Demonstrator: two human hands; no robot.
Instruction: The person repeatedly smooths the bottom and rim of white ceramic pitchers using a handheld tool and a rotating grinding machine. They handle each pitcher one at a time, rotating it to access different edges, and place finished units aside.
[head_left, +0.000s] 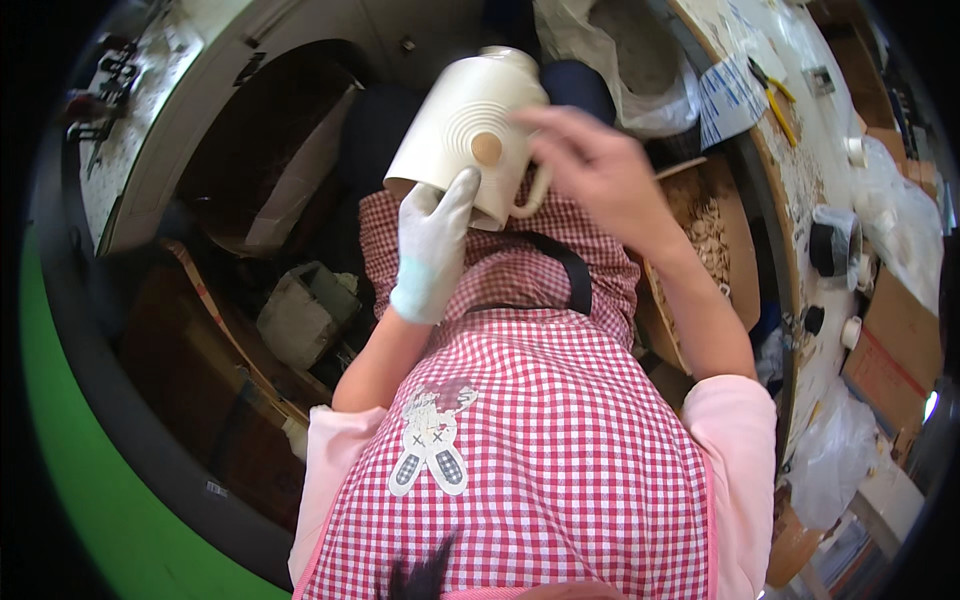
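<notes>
A cream-white jug casing [445, 110] lies tilted over my lap, its neck pointing away from me and its wide end toward me. Raised concentric rings surround a round tan disc [487, 149] on its side, and a loop handle [537, 192] sticks out at the lower right. My left hand [437, 225], in a white glove, grips the wide end with the thumb on the outer wall; some of its fingers are hidden. Over the casing's right side is my bare right hand [580, 150], smeared by motion, so I cannot tell whether it touches the casing.
At my right, a cardboard box [742, 215] holds many small tan pieces beside a worn workbench [775, 185]. Pliers [775, 100] with yellow handles lie on the bench. A translucent plastic bag [665, 105] is at the far side. A grey block-like object [305, 315] sits at left.
</notes>
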